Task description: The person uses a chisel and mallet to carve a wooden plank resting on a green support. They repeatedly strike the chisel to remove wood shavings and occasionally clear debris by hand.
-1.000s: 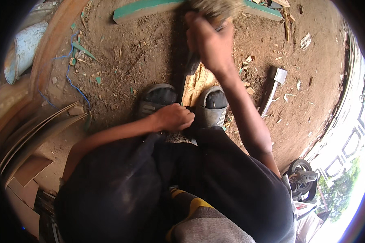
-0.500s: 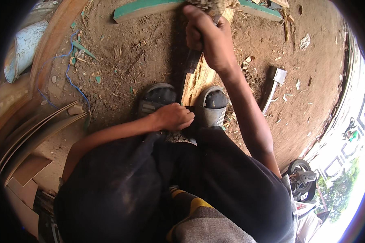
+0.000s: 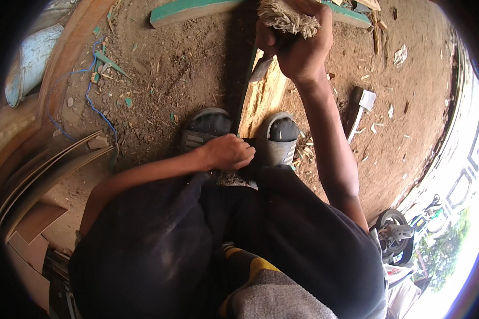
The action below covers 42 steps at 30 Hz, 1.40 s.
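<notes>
One flat-bladed tool (image 3: 288,18), butt frayed: wrapped in the fingers of the right hand (image 3: 302,58), slanting, its blade (image 3: 261,69) by the board's left edge; a hold that likely steers the blade. One rough-faced board (image 3: 262,101): on the ground (image 3: 159,95), running between two sandals (image 3: 210,130), presumably so the feet steady it. One left hand (image 3: 230,153): fingers curled, near the board's closer end; cannot tell whether they hold anything. One metal-headed hand tool (image 3: 364,99): lying apart, toward the ground's right edge. Writing: large dark letters (image 3: 459,198) beyond that edge, partly cut off; stripes on the sandals; no legible label on either tool.
</notes>
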Each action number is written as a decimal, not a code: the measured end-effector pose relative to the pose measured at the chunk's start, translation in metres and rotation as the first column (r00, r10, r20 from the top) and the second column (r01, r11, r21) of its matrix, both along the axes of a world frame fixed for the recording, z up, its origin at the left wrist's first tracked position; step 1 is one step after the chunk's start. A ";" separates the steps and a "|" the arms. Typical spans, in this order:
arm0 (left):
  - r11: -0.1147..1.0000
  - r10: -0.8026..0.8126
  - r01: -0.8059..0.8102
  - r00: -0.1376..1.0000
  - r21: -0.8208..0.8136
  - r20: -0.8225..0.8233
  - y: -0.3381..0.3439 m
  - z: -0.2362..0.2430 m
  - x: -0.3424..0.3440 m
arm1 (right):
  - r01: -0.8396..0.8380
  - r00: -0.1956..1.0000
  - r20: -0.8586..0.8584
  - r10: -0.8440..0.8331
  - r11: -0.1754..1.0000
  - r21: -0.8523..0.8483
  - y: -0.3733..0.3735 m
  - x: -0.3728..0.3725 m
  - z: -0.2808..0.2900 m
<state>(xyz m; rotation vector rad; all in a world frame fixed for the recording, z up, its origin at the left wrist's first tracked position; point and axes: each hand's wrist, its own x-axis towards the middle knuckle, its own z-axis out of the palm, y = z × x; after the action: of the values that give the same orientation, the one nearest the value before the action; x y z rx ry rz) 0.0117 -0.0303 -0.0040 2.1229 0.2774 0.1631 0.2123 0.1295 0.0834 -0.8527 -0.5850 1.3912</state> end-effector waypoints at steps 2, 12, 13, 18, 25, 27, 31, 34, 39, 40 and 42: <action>1.000 0.003 -0.003 1.000 0.002 0.000 0.000 -0.001 -0.001 | -0.050 0.993 -0.102 0.056 0.997 0.058 0.003 0.002 0.025; 0.999 0.006 -0.006 1.000 0.032 0.005 0.000 -0.001 0.001 | 0.092 0.925 0.363 0.112 0.862 -0.499 -0.006 -0.035 -0.007; 1.000 0.002 -0.002 1.000 0.022 -0.003 -0.001 0.000 0.000 | 0.076 0.950 0.298 0.092 0.857 -0.509 -0.006 -0.030 -0.011; 1.000 -0.001 0.001 1.000 0.009 -0.005 -0.002 -0.001 0.000 | 0.024 0.992 -0.107 -0.066 0.936 -0.352 -0.003 0.009 0.009; 1.000 -0.008 0.008 1.000 0.012 0.007 -0.002 -0.002 0.000 | 0.175 0.779 0.627 0.026 0.951 -0.256 -0.017 -0.044 -0.015; 1.000 -0.007 0.007 1.000 0.016 0.012 -0.002 -0.001 -0.001 | 0.132 0.775 0.632 0.025 0.971 -0.200 -0.015 -0.035 -0.013; 1.000 -0.003 0.003 1.000 -0.007 -0.008 -0.003 -0.002 -0.002 | 0.063 0.922 0.386 0.016 0.980 -0.190 -0.011 -0.009 0.021; 0.999 -0.038 0.038 0.999 -0.015 0.003 -0.001 -0.003 0.000 | 0.161 0.721 0.689 -0.071 0.985 -0.068 -0.017 -0.035 0.026; 1.000 -0.012 0.012 1.000 0.018 -0.014 -0.001 -0.001 -0.001 | 0.179 0.853 0.518 0.064 0.896 -0.406 -0.020 -0.044 0.006; 1.000 -0.020 0.020 1.000 0.007 -0.018 -0.001 0.000 -0.001 | 0.163 0.882 0.470 0.039 0.909 -0.382 -0.019 -0.038 0.004; 1.000 -0.002 0.003 1.000 0.022 -0.022 -0.001 0.000 -0.001 | -0.001 0.986 0.161 0.038 0.975 -0.223 -0.011 -0.017 0.010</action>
<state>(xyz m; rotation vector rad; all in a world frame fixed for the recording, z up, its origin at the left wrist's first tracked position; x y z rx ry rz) 0.0104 -0.0314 -0.0041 2.1473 0.2869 0.1422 0.1956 0.1182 0.0933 -1.1528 -0.5703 1.4305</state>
